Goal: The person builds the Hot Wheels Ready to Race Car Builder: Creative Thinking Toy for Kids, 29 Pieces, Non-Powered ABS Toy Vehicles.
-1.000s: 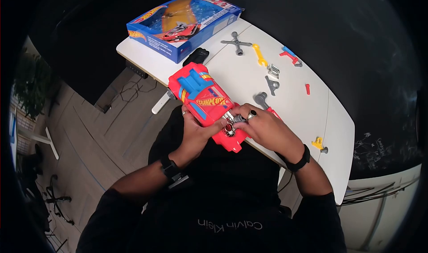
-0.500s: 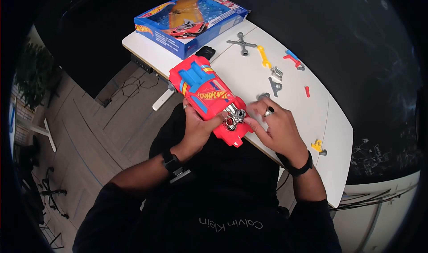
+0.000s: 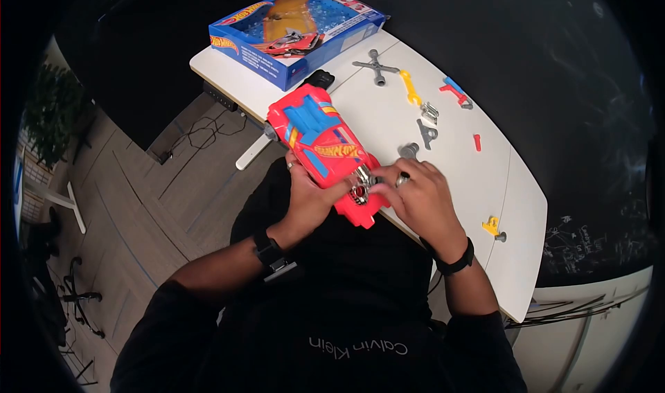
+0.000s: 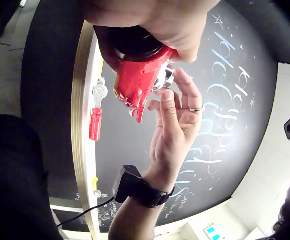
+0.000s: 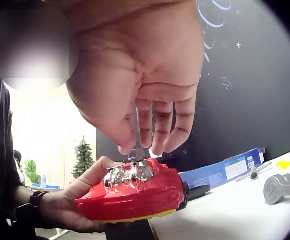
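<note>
My left hand [image 3: 305, 199] grips a red toy car [image 3: 334, 168] by its side, holding it off the table at the near edge. Blue seats and a Hot Wheels sticker mark its top. A chrome engine [image 5: 130, 175] sits in the car's end nearest my right hand [image 3: 428, 199]. In the right wrist view, that hand's thumb and fingertips pinch a small grey knob [image 5: 136, 154] on top of the engine. In the left wrist view, the right thumb and index finger meet the chrome at the car's side.
On the white table [image 3: 516, 199] lie a grey cross wrench [image 3: 376, 67], a yellow wrench [image 3: 410, 88], a chrome part [image 3: 429, 112], a red-handled tool with a grey head [image 5: 277, 190] and a yellow piece [image 3: 491, 225]. A blue toy box [image 3: 256, 64] stands at the far left.
Half a second ago the right fingers were off the engine; now they are back on the grey knob. The left hand keeps its grip, and the car has tilted slightly.
</note>
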Motion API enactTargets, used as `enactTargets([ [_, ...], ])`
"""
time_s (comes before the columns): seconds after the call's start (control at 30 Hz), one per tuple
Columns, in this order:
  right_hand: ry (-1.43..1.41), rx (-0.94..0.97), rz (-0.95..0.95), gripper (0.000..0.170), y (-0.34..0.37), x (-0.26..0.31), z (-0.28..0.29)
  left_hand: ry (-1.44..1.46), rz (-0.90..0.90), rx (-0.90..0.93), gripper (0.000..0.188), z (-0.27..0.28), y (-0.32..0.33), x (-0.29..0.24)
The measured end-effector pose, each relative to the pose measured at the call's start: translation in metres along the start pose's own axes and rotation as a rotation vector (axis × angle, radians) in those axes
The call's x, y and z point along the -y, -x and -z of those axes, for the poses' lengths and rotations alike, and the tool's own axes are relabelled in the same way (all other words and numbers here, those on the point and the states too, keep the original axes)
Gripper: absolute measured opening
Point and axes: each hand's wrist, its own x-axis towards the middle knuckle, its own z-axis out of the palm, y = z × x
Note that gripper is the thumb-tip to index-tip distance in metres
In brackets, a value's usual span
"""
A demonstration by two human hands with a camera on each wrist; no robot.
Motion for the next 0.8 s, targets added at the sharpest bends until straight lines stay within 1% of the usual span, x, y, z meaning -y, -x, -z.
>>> enactTargets([
  [0.03, 0.143, 0.230, -0.201, 0.023, 0.001, 0.001, 0.004, -0.043, -0.010, 0.010, 0.071, -0.002, 0.003, 0.000],
  [0.07, 0.286, 0.460, -0.402, 0.028, 0.001, 0.003, 0.007, -0.044, -0.009, 0.010, 0.071, -0.003, 0.005, 0.000],
  [0.1, 0.284, 0.460, -0.403, 0.028, 0.000, 0.008, 0.011, -0.025, -0.001, 0.022, 0.071, -0.005, 0.008, 0.000],
  [0.17, -0.066, 0.231, -0.375, 0.026, -0.006, 0.015, 0.020, -0.006, 0.005, 0.034, 0.072, -0.005, 0.008, -0.001],
  [0.2, -0.067, 0.232, -0.374, 0.026, -0.006, 0.016, 0.018, 0.004, -0.013, 0.049, 0.072, -0.005, 0.008, -0.002],
  [0.27, -0.155, 0.061, -0.074, 0.020, -0.004, 0.015, 0.011, 0.017, -0.028, 0.064, 0.071, -0.005, 0.008, 0.000],
  [0.4, -0.127, 0.070, -0.115, 0.020, 0.012, 0.007, 0.001, 0.012, -0.032, 0.047, 0.071, -0.003, 0.008, 0.003],
  [0.47, 0.186, 0.425, -0.355, 0.021, 0.018, 0.008, 0.004, 0.004, -0.043, 0.056, 0.071, -0.005, 0.009, 0.002],
  [0.5, 0.186, 0.422, -0.359, 0.021, 0.018, 0.010, 0.007, -0.013, -0.041, 0.049, 0.071, -0.006, 0.010, 0.000],
  [0.57, 0.022, 0.175, -0.309, 0.024, 0.014, 0.019, 0.014, -0.029, -0.043, 0.045, 0.070, -0.006, 0.009, -0.001],
  [0.6, 0.024, 0.175, -0.308, 0.024, 0.012, 0.020, 0.012, -0.030, -0.050, 0.043, 0.070, -0.005, 0.009, -0.001],
  [0.67, -0.107, 0.025, -0.139, 0.022, 0.009, 0.023, 0.008, -0.030, -0.055, 0.041, 0.069, -0.009, 0.009, -0.006],
  [0.73, -0.070, 0.031, -0.139, 0.023, 0.016, 0.020, 0.001, 0.056, -0.039, 0.017, 0.068, -0.015, 0.008, -0.013],
  [0.8, -0.033, 0.037, -0.136, 0.025, 0.017, 0.019, -0.001, 0.005, -0.035, 0.019, 0.069, -0.013, 0.010, -0.011],
])
